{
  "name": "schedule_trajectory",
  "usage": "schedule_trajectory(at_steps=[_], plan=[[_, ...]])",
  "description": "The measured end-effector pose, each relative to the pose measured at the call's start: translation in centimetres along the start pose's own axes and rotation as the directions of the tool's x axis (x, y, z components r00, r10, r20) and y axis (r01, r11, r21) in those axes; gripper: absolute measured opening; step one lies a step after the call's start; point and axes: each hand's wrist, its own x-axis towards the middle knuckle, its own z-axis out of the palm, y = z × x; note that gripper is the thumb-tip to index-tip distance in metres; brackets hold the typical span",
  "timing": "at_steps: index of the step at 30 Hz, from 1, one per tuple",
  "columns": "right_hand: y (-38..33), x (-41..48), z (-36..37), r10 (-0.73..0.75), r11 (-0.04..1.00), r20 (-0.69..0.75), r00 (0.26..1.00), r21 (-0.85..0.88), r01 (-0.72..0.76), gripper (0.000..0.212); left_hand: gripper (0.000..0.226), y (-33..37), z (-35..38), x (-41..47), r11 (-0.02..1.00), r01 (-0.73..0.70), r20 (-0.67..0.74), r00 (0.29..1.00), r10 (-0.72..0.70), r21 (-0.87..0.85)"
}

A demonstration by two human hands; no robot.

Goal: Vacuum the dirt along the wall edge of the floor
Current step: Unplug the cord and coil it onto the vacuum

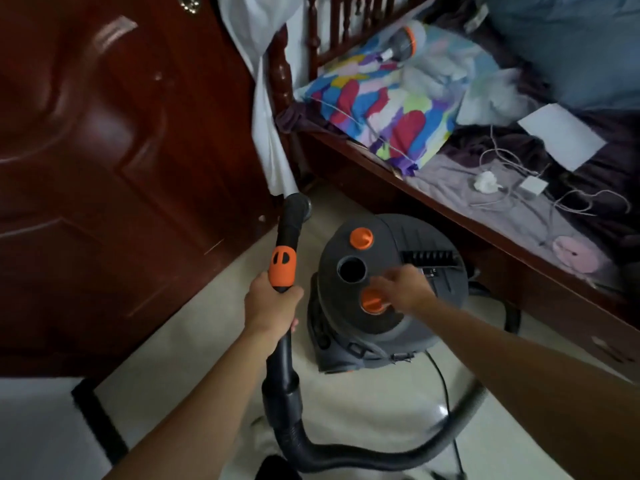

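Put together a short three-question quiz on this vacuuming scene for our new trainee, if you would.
1. True or false: the left hand grips the vacuum wand.
2. The right hand is over: A) the bed, B) the canister, C) the door.
3. What colour is the knob nearest the right hand?
Key: 1 true; 2 B; 3 orange.
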Motion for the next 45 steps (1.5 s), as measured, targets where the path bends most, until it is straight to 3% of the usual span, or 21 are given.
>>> schedule_trajectory(at_steps=[3,6,9,13,17,21,23,25,26,28,30,32,34,37,40,43,45], plan=[[-3.5,4.2,0.5,0.201,0.931,-0.076,0.977,0.323,-0.167,0.041,0.017,-0.4,-0.3,4.0,1.000,-0.015,0.080,0.997,0.015,-0.001],[-6.5,7.5,2.0,0.371,0.758,-0.069,0.926,0.598,-0.260,0.042,0.017,-1.2,-1.4,7.0,1.000,-0.012,0.158,0.987,0.010,0.008],[-8.2,9.8,3.7,0.490,0.600,-0.038,0.871,0.739,-0.306,0.035,0.016,-1.2,-2.8,10.2,1.000,-0.003,0.214,0.977,-0.001,0.017],[-8.3,10.9,4.2,0.585,0.556,-0.078,0.807,0.763,-0.329,0.024,0.016,-0.2,-3.8,14.0,0.999,-0.018,0.253,0.967,0.010,0.032],[-8.4,10.7,3.1,0.580,0.782,-0.196,0.791,0.406,-0.473,0.024,0.016,0.8,-4.4,16.3,0.993,-0.087,0.320,0.946,0.057,0.079],[-9.2,9.7,2.3,0.505,0.862,-0.176,0.845,0.149,-0.485,0.033,0.016,1.7,-4.9,17.5,0.971,-0.191,0.430,0.896,0.114,0.141],[-9.2,8.9,2.2,0.385,0.893,-0.291,0.876,-0.122,-0.433,0.034,0.017,2.5,-4.9,17.8,0.955,-0.239,0.523,0.845,0.116,0.174],[-9.6,7.8,1.9,0.058,0.891,-0.468,0.882,-0.374,-0.257,0.027,0.017,3.6,-4.7,17.7,0.935,-0.295,0.620,0.776,0.114,0.197],[-10.0,7.2,1.8,-0.138,0.885,-0.490,0.861,-0.451,-0.115,0.035,0.017,4.3,-4.5,17.5,0.927,-0.319,0.666,0.738,0.112,0.197],[-10.9,6.2,1.0,-0.417,0.804,-0.398,0.817,-0.580,0.129,0.068,0.018,6.1,-3.9,17.0,0.915,-0.353,0.751,0.653,0.093,0.194],[-11.8,6.0,0.0,-0.511,0.702,-0.273,0.815,-0.679,0.213,0.079,0.026,8.1,-3.0,16.3,0.900,-0.393,0.818,0.570,0.076,0.190],[-12.2,5.8,-1.3,-0.573,0.671,-0.270,0.774,-0.696,0.254,0.052,0.025,9.8,-2.0,15.6,0.885,-0.430,0.866,0.496,0.068,0.177],[-11.9,5.1,-3.1,-0.620,0.697,-0.388,0.682,-0.671,0.251,0.026,0.025,11.1,-1.1,15.2,0.907,-0.398,0.885,0.460,0.067,0.138],[-8.2,3.3,-6.0,-0.463,0.832,-0.553,0.692,-0.541,0.125,0.026,0.057,12.4,0.0,15.5,0.958,-0.270,0.872,0.486,0.047,0.099],[-2.4,1.3,-9.1,-0.146,0.944,-0.670,0.727,-0.314,-0.099,0.032,0.083,12.2,0.0,17.4,0.964,-0.251,0.815,0.574,0.075,0.088],[2.7,-0.4,-11.4,0.135,0.958,-0.742,0.657,-0.072,-0.278,0.054,0.086,10.2,0.0,18.3,0.971,-0.219,0.763,0.643,0.071,0.094],[5.6,-1.1,-12.2,0.265,0.948,-0.755,0.600,0.090,-0.306,0.060,0.066,8.1,1.0,17.7,0.983,-0.157,0.713,0.700,0.043,0.095]])
